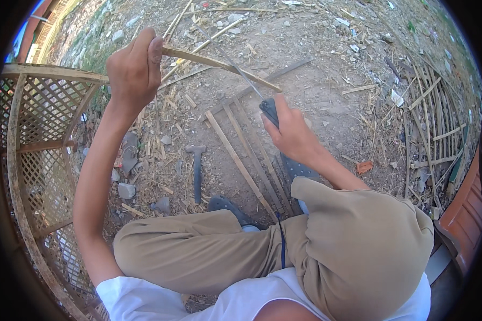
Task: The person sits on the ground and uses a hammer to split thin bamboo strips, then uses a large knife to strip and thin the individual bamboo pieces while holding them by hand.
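My left hand [135, 72], raised at the upper left, is closed round one end of a thin wooden strip [209, 60]. From there the strip slopes down to the right, its free end just above my right hand [294, 128]. That hand grips the dark handle of a long, thin-bladed tool [246, 77]. The blade shows nearly edge-on and crosses the strip; whether it is a saw or a knife, I cannot tell. Below, several wooden slats [241, 155] lie between my feet, near a crosswise slat [289, 68]. A hammer [197, 171] rests on the dirt left of them.
A wooden lattice panel [19, 176] stands along my left side. On the right lie a heap of slats [434, 117] and a reddish-brown plastic object [463, 214]. Stones [126, 191], wood chips and scraps litter the ground. My knees, in tan trousers [359, 241], are bent.
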`<action>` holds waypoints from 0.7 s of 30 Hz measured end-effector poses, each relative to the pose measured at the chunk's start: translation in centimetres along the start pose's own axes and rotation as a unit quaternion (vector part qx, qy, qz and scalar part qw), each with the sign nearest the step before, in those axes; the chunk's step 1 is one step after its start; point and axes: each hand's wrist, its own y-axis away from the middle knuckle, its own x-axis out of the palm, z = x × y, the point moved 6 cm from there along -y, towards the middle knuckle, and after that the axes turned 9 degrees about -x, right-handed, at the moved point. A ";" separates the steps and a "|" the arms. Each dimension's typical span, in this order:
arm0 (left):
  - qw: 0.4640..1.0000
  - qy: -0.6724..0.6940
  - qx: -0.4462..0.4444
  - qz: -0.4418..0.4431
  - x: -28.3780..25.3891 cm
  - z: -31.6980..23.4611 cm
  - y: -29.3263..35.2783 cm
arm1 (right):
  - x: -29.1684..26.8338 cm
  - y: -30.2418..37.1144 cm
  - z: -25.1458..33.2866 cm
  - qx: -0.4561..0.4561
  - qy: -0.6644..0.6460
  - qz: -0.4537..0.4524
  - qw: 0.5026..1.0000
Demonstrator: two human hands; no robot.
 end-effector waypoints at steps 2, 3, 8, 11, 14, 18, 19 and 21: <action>1.000 0.016 -0.012 0.002 -0.2 0.5 0.7 | 0.6 0.5 -2.4 0.025 0.003 -0.007 1.000; 0.999 0.022 -0.030 0.008 0.2 0.7 1.5 | 1.0 1.3 -4.4 0.046 0.008 -0.009 0.999; 0.994 0.090 -0.059 -0.033 0.2 0.1 5.3 | 0.7 5.3 -10.8 0.098 0.062 -0.035 0.993; 0.989 0.116 -0.092 -0.015 0.0 0.2 6.9 | 0.2 3.8 -6.5 0.093 0.023 -0.012 0.995; 0.991 0.123 -0.049 0.024 -0.8 -0.7 6.4 | 0.3 2.6 -3.4 0.052 0.010 0.024 0.998; 0.990 0.133 0.035 0.015 -1.8 -2.1 5.9 | 1.6 4.1 -6.4 0.004 0.050 -0.005 0.999; 0.988 0.140 0.065 0.015 -1.7 -2.3 6.4 | 1.6 4.6 -7.9 0.004 0.055 -0.007 0.998; 0.989 0.142 0.042 0.030 -1.7 -2.6 7.0 | 1.1 5.3 -10.1 0.080 0.111 -0.019 0.990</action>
